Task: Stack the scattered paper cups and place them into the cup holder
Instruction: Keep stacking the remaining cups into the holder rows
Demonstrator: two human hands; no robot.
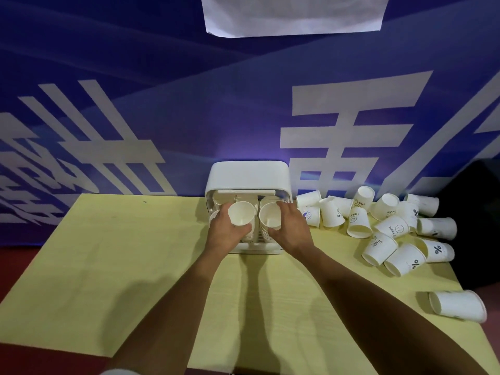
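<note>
White paper cup (241, 216), head view: left hand (224, 232) grips it, fingers (223, 209) curled round wall. Second cup (270, 215) gripped likewise by right hand (293, 231). Both cups at cup holder (249, 174) opening, worktop (108, 253) rear. Loose cups (389, 226) heaped at right.

The white, round-cornered holder (249, 175) stands at the far edge of the counter (108, 253). Two cup stacks sit side by side in it, mouths up: the left stack (241, 215) gripped by the left hand (224, 231), the right stack (270, 215) by the right hand (293, 230). Loose cups (389, 226), mostly tipped over, lie heaped just right of it; one cup (457, 305) lies on its side apart, nearer.
</note>
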